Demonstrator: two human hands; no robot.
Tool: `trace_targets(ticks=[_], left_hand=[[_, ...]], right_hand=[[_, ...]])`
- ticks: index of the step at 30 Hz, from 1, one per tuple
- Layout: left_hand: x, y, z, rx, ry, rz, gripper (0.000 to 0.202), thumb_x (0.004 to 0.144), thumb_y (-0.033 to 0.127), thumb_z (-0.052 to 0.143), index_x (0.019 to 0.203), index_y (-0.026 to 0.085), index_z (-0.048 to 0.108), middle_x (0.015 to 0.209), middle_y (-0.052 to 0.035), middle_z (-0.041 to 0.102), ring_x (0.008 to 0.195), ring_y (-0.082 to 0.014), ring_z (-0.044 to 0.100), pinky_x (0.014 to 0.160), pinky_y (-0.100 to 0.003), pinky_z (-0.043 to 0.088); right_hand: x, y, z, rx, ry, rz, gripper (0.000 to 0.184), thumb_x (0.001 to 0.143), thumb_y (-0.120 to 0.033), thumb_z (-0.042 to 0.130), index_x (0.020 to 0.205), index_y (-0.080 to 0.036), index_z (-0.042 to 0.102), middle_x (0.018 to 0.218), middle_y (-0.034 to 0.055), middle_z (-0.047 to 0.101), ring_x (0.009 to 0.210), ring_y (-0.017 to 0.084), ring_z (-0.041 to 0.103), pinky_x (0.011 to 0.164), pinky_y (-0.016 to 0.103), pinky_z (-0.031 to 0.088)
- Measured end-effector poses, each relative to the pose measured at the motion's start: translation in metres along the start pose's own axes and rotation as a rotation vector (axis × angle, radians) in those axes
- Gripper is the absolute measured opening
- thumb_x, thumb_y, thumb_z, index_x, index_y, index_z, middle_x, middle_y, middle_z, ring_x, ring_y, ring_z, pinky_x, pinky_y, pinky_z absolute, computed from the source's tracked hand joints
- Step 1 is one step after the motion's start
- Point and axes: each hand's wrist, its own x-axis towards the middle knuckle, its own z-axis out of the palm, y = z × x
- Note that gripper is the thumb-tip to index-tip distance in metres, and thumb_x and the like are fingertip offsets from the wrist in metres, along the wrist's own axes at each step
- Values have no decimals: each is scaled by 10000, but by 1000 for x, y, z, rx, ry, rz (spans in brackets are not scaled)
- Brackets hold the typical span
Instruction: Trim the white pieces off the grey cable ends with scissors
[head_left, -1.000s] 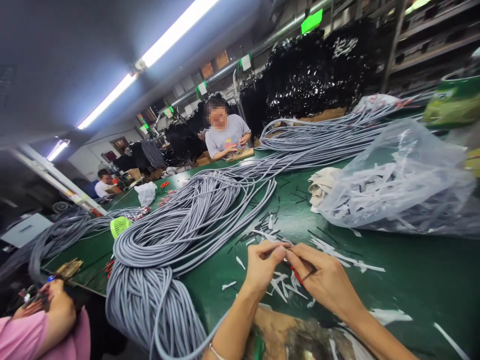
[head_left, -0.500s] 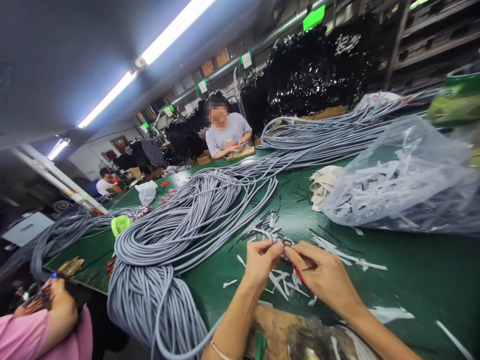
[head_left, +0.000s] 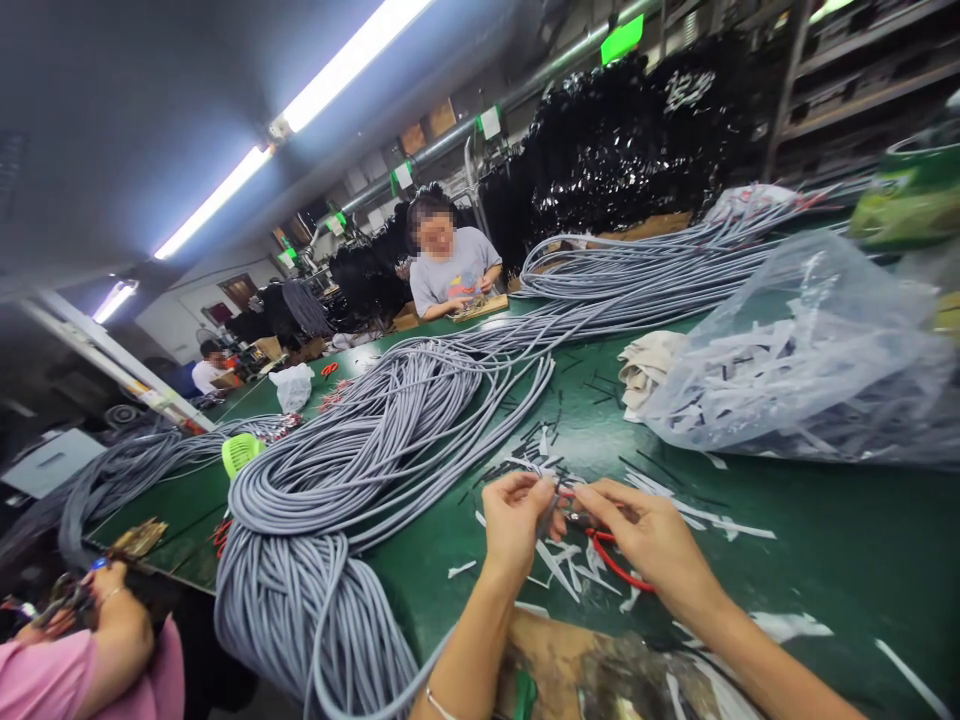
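Note:
My left hand (head_left: 514,522) pinches the end of a grey cable over the green table (head_left: 810,540), fingers closed on it. My right hand (head_left: 651,540) grips a small cutter with red handles (head_left: 611,560), its jaws meeting the cable end between both hands. A thick bundle of grey cables (head_left: 352,470) runs from the table's left edge past my left arm. White and black cut scraps (head_left: 555,565) lie scattered under my hands.
A clear plastic bag of white strips (head_left: 795,370) and a folded cloth (head_left: 645,365) lie at right. A person in a grey shirt (head_left: 454,265) sits across. A person's pink sleeve (head_left: 90,665) shows bottom left. A green basket (head_left: 240,450) stands at left.
My hands have shifted slightly up the table. The red handles of the cutter now show spread wider below my right hand.

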Motion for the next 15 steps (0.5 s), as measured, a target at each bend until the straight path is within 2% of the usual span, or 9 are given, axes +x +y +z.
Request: trace_targets(ticks=[3, 5, 8, 10, 12, 15], left_hand=[[-2, 3, -8, 166, -224, 68, 440, 538, 495, 762, 716, 127, 599, 574, -3, 576, 402, -64, 460, 378, -177, 352], [-1, 3, -13, 217, -279, 153, 392, 600, 472, 735, 755, 136, 605, 646, -10, 581, 457, -62, 456, 421, -180, 363], [2, 2, -17, 220, -193, 297, 351, 661, 470, 686, 727, 144, 574, 631, 0, 556, 477, -61, 433, 456, -182, 363], [5, 2, -18, 214, -110, 320, 336, 665, 457, 679, 715, 150, 552, 625, 12, 538, 461, -54, 422, 444, -174, 346], [8, 2, -19, 214, -35, 293, 318, 654, 433, 682, 715, 156, 537, 631, 23, 526, 434, -43, 406, 412, -161, 310], [11, 2, -20, 250, 44, 241, 274, 653, 379, 667, 776, 160, 558, 649, 22, 542, 419, -45, 420, 389, -156, 300]], right_hand=[[4, 2, -5, -14, 1, 41, 520, 662, -689, 470, 517, -199, 568, 490, 27, 581, 468, 160, 527, 453, 266, 413], [5, 0, -8, -101, 12, 4, 519, 664, -688, 452, 543, -200, 582, 517, 32, 600, 489, 164, 541, 475, 269, 418], [5, -3, -14, -322, 58, 19, 473, 674, -651, 452, 661, -208, 618, 504, 12, 580, 462, 166, 528, 462, 273, 400], [4, -4, -18, -522, 35, 77, 409, 687, -592, 483, 737, -216, 635, 509, 4, 580, 460, 176, 530, 447, 273, 372], [2, -3, -21, -677, -89, 99, 304, 717, -492, 509, 747, -223, 647, 573, 17, 622, 521, 195, 570, 471, 276, 377], [0, 0, -23, -712, -403, -19, 245, 787, -333, 470, 654, -219, 642, 656, 32, 657, 634, 190, 613, 559, 269, 425]])
